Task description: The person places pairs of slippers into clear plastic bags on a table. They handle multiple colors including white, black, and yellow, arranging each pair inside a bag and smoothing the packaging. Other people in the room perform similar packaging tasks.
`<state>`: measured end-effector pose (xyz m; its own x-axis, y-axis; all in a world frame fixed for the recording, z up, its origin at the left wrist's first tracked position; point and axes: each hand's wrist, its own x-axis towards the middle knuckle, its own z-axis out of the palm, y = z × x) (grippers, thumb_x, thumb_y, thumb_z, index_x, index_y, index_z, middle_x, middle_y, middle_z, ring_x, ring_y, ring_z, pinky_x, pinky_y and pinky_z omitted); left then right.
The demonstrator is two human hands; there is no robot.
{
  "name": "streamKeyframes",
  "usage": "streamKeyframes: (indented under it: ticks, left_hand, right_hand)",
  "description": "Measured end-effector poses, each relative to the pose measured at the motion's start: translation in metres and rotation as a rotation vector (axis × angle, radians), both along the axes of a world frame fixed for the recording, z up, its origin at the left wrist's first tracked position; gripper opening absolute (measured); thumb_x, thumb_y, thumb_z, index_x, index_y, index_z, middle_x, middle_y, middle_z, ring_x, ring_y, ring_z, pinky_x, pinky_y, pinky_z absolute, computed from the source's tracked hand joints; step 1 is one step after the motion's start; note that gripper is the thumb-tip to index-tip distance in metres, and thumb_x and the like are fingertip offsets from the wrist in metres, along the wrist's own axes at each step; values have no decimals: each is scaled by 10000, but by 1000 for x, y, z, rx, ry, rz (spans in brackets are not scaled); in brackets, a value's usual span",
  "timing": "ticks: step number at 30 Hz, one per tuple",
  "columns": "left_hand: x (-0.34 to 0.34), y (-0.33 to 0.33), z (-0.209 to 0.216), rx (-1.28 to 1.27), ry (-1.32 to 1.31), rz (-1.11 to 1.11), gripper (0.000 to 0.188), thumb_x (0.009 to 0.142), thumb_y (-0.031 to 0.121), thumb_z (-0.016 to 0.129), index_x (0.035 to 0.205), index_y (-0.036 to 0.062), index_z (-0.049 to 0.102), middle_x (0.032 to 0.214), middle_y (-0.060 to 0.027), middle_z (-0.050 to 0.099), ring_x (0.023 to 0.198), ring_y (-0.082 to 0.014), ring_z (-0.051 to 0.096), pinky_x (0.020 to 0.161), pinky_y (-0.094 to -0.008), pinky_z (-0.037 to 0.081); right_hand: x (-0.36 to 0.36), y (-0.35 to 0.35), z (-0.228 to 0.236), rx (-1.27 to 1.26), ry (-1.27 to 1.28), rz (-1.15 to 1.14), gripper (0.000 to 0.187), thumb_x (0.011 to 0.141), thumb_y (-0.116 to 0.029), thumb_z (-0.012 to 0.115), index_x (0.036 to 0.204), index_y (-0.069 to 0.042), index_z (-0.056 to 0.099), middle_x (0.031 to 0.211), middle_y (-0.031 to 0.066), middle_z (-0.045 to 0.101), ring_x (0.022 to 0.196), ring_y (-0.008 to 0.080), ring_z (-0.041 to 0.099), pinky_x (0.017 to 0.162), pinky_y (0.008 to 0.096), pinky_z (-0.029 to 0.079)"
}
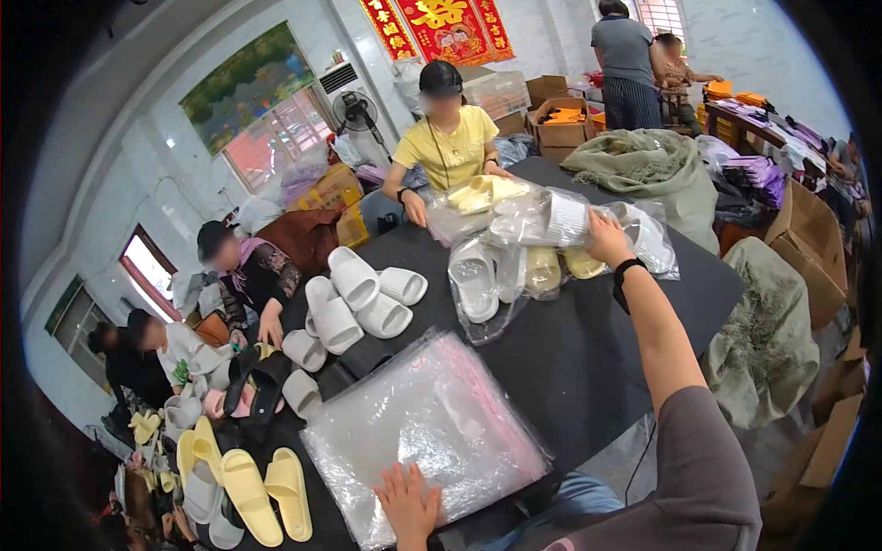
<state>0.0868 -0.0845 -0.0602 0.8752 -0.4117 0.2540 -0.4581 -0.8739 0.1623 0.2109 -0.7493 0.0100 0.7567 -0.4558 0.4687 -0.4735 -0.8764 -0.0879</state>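
My left hand (409, 503) lies with fingers spread on a stack of clear plastic bags (404, 432) near the table's front edge. The stack shows pink along its right side. With my right arm stretched far across the table, my right hand (608, 239) grips a clear bag of white ribbed slippers (568, 219) on a pile of bagged pairs. Another bagged white slipper (473, 280) lies at the pile's left, and bagged pale yellow slippers (542, 268) sit beside it. My fingertips are partly hidden against the plastic.
Loose white slippers (335, 317), black slippers (269, 381) and yellow slippers (250, 496) spread over the left of the dark table (588, 367). A person in yellow (450, 147) sits opposite, hands by the bagged pile. Another person (248, 275) reaches in from the left. Green sacks (643, 170) stand at right.
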Motion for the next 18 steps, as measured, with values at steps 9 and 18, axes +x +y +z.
streamKeyframes:
  ticks: [9, 18]
  left_hand:
    - [-1, -1, 0, 6, 26, 20, 688, 921, 542, 528, 1477, 144, 450, 1533, -205, 373, 1424, -446, 296, 1157, -644, 99]
    - [0, -3, 4, 55, 18, 5, 681, 929, 508, 538, 1488, 135, 433, 1552, -201, 343, 1422, -442, 297, 1164, -626, 119]
  right_hand:
    - [-43, 57, 5, -285, -65, 394, 619, 734, -67, 635, 1334, -157, 512, 950, 71, 636, 952, 265, 622, 886, 394, 413]
    - [-140, 205, 28, 143, 148, 665, 696, 746, -135, 662, 1403, -138, 433, 904, 124, 605, 812, 334, 656, 682, 433, 538]
